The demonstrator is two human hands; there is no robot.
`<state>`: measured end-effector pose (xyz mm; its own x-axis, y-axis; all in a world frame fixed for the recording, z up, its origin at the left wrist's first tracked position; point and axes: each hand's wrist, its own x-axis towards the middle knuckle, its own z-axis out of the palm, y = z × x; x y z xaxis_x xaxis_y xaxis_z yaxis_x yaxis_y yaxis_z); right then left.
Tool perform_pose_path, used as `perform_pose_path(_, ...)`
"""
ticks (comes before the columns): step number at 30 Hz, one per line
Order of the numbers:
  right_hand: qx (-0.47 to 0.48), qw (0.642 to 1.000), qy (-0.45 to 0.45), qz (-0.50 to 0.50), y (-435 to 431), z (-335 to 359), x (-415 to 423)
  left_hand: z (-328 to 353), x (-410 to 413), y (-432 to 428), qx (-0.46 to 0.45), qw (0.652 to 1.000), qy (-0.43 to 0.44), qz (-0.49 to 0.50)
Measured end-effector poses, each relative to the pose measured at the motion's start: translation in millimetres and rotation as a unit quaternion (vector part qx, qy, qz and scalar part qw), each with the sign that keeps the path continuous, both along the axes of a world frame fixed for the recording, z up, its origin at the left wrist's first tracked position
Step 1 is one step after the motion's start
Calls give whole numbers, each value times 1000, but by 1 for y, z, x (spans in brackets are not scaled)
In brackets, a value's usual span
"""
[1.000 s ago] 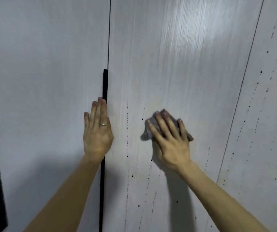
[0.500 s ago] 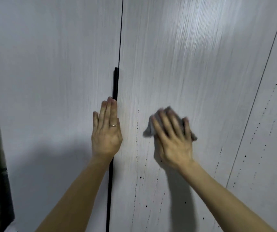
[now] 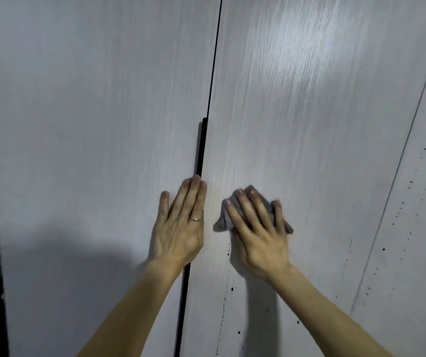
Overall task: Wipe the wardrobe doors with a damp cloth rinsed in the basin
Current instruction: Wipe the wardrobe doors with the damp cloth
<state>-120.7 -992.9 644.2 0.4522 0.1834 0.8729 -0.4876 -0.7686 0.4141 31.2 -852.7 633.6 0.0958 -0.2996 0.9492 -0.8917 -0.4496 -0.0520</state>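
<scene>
Left hand lies flat, fingers straight, on the wardrobe door; just right of it, right hand presses a cloth with straight, spread fingers.

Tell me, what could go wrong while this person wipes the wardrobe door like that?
1. The small grey cloth is pressed flat under the right hand, so it could slip out and drop.
2. The dark specks below the cloth on the door might smear into streaks when wiped.
3. The left hand rests across the black handle strip at the seam; if a door shifts, fingers could get pinched.
</scene>
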Motion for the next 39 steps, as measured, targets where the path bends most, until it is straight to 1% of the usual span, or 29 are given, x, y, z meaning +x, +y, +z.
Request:
perform_pose_path(1,-26,999,33,-12,1,-18,-3,-10,4,4,10,1000,-17,1)
perform_pose_path(2,-45,998,52,-16,0,-21,-6,-19,9,7,17,999,-32,1)
perform_pose_path(4,-51,997,60,-16,2,8,-4,-35,14,9,23,998,-50,-7)
perform_pose_path(5,-39,998,47,-14,6,33,1,-38,15,9,21,998,-53,-9)
perform_pose_path(8,42,997,-52,-24,21,109,24,-39,18,6,15,999,-45,-18)
perform_pose_path(10,70,992,-99,-33,28,121,37,-41,19,6,24,998,-45,-25)
perform_pose_path(12,65,994,-84,-33,29,92,39,-40,19,5,27,999,-39,-27)
perform_pose_path(16,-23,998,65,-18,25,-13,19,-40,19,13,41,998,-29,-24)
perform_pose_path(18,-69,993,97,-8,20,-17,10,-44,22,16,56,997,-46,-29)
perform_pose_path(20,-73,995,68,-1,23,20,18,-48,25,19,54,997,-55,-30)
perform_pose_path(23,-6,999,-38,-3,39,92,44,-46,25,17,40,998,-47,-28)
perform_pose_path(24,13,998,-60,-2,44,102,52,-46,23,17,37,998,-43,-25)
perform_pose_path(26,22,997,-79,16,47,91,59,-49,20,21,36,998,-38,-23)
perform_pose_path(28,12,999,-40,32,43,47,54,-54,19,30,51,998,-36,-31)
perform_pose_path(31,-20,997,66,32,34,-26,32,-67,20,51,57,997,-15,-46)
perform_pose_path(33,-21,993,90,76,34,-35,25,-68,15,63,34,996,33,-80)
perform_pose_path(34,-1,990,76,121,38,-30,24,-67,9,69,16,993,63,-103)
perform_pose_path(35,44,982,43,177,44,-23,26,-63,3,73,-3,986,98,-131)
perform_pose_path(36,124,962,-6,242,55,-14,28,-57,-6,78,-24,975,142,-167)
perform_pose_path(37,246,918,-54,307,70,-3,28,-50,-15,82,-41,956,196,-214)
perform_pose_path(38,392,843,-84,360,88,8,28,-40,-22,84,-46,929,254,-265)
perform_pose_path(39,517,755,-94,394,105,15,29,-33,-28,87,-33,895,314,-315)
